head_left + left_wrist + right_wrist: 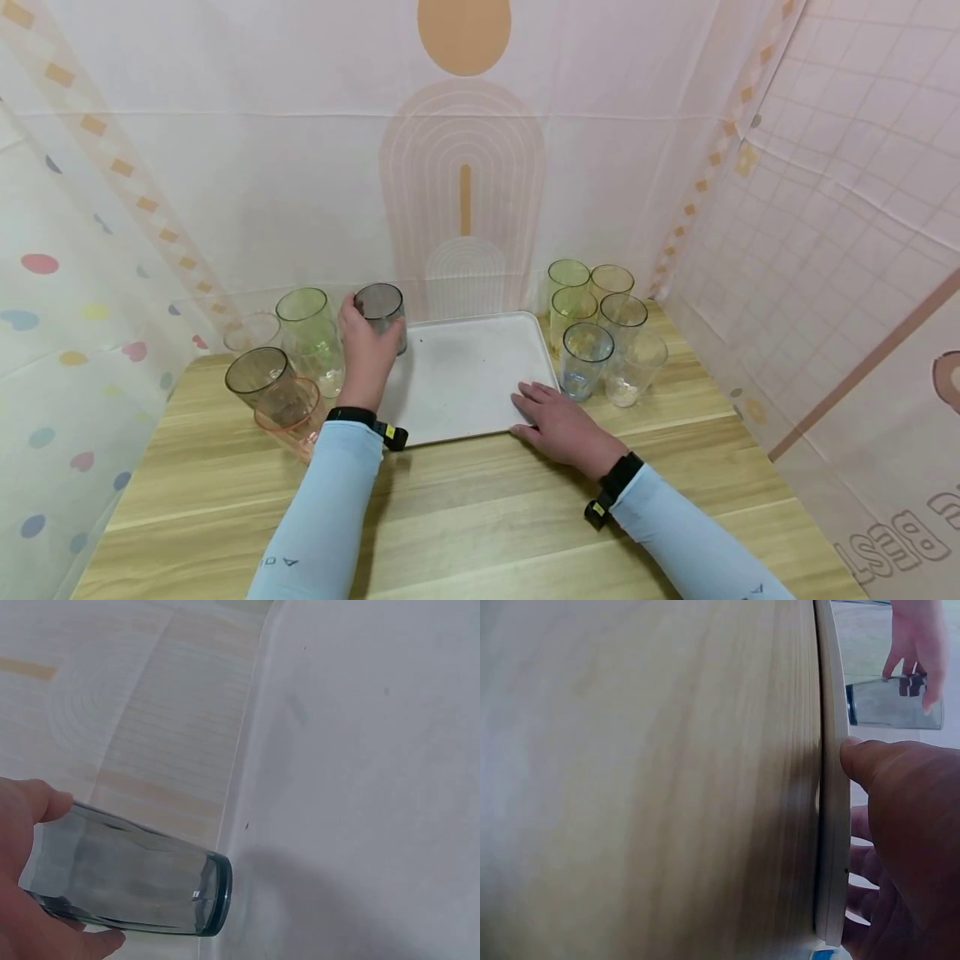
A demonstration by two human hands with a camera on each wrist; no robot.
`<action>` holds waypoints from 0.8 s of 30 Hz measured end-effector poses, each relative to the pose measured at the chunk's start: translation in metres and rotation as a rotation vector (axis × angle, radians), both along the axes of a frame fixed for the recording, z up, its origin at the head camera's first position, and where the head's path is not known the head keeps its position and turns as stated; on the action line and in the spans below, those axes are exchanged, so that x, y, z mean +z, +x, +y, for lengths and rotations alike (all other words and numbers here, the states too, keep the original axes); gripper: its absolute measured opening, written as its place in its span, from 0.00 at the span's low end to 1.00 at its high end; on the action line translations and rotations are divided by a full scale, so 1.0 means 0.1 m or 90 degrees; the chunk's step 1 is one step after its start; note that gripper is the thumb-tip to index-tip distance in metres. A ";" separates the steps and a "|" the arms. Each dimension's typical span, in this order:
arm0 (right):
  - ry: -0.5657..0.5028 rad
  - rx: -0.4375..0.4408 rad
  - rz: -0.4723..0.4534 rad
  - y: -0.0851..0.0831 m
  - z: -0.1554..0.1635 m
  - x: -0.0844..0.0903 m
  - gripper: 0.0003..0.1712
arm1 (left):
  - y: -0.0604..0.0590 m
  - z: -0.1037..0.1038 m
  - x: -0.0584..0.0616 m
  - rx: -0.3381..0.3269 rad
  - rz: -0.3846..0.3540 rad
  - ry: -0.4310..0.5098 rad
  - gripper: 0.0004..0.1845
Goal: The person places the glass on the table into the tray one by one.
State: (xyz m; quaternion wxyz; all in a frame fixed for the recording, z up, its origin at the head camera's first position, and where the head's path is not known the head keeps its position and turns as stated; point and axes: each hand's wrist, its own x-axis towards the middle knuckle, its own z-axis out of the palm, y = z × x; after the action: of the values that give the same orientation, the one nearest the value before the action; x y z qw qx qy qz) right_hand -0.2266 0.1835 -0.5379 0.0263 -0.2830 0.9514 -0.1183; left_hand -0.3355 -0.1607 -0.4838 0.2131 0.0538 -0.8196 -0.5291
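My left hand (367, 357) grips a smoky grey drinking glass (388, 308) by its upper part, thumb on one side and fingers on the other. This glass is upright at the back left corner of a white tray (472, 367). In the left wrist view the thick base of the grey glass (135, 874) is close to the tray's rim; whether it touches, I cannot tell. My right hand (566, 427) rests on the tray's front right corner, its fingers extended over the surface. The right wrist view shows the thumb (862, 761) against the front rim.
Left of the tray stand a green glass (309, 333), a dark glass (262, 379), an orange-rimmed glass (300, 417) and a clear one (251, 333). On the right, a blue glass (587, 358) stands among several yellow, green and clear glasses. Patterned curtains (465, 167) border the wooden table (480, 517).
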 end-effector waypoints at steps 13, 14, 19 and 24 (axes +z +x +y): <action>0.001 -0.001 0.002 -0.01 0.00 -0.02 0.38 | -0.22 -0.05 0.01 0.015 -0.059 -0.001 0.54; 0.001 0.000 0.001 -0.01 0.00 -0.02 0.38 | -0.22 -0.06 -0.01 0.018 -0.065 -0.002 0.53; 0.007 -0.004 -0.005 -0.01 -0.01 -0.02 0.38 | -0.26 -0.10 -0.08 0.035 -0.064 -0.004 0.53; -0.001 -0.006 -0.009 0.00 -0.01 0.00 0.38 | -0.28 -0.11 -0.08 0.038 -0.056 -0.005 0.53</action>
State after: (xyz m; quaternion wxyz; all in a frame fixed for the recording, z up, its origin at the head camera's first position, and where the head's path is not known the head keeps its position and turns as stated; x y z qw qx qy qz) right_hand -0.2266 0.1824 -0.5379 0.0326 -0.2780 0.9523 -0.1214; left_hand -0.3631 -0.1716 -0.4918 0.1927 0.1006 -0.8281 -0.5167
